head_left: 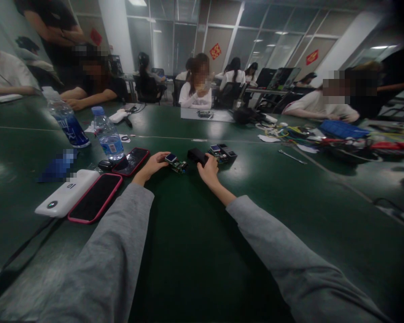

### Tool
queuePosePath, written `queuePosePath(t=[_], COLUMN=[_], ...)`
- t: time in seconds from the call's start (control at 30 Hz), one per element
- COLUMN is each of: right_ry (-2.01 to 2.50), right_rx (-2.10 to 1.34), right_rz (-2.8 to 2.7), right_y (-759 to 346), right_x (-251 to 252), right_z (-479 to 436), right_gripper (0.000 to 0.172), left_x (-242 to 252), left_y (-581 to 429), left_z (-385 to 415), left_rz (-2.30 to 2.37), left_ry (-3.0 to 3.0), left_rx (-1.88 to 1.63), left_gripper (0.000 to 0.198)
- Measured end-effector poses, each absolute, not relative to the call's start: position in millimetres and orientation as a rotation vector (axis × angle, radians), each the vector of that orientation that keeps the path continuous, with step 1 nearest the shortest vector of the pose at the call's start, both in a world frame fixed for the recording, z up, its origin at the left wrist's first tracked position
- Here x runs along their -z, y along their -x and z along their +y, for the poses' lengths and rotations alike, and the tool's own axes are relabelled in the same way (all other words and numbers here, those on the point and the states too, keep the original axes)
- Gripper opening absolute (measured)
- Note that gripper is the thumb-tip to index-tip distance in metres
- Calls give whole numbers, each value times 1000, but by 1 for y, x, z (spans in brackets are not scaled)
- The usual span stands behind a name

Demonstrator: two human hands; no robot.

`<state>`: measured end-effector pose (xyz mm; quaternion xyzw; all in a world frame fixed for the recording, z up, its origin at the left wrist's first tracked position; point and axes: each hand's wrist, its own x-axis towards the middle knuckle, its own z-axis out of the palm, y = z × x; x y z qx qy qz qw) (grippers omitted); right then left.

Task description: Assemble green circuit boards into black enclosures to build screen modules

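My left hand (154,165) grips a small circuit board (177,165) by its left end; a little square screen sits on top of the board. In my right hand (208,171) is a black box-shaped case (197,156), pinched at its right end and held just apart from the board. Right behind that hand lies a second circuit board (217,153) with a similar screen. It rests against another dark case (229,153) on the green table (195,251).
Left of my hands are two phones (96,197) (132,161), a white power bank (67,193) and two plastic bottles (109,137) (67,119). A wrench (292,156) and tangled cables (289,132) lie to the right. Several people sit around the table.
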<state>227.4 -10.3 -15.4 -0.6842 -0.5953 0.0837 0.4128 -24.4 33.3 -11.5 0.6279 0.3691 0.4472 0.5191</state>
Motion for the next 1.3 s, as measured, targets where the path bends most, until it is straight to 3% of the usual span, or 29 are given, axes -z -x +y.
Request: queuePosePath(t=[1.3], right_ry=[1748], right_rx=[-188], right_rz=[-1586], right_y=[-224], right_x=[12], right_z=[-12], right_gripper=[50], left_x=[23], left_y=[24], left_z=[44], left_rz=[877], left_ry=[-1597], left_rx=[-1060], left_gripper=[49])
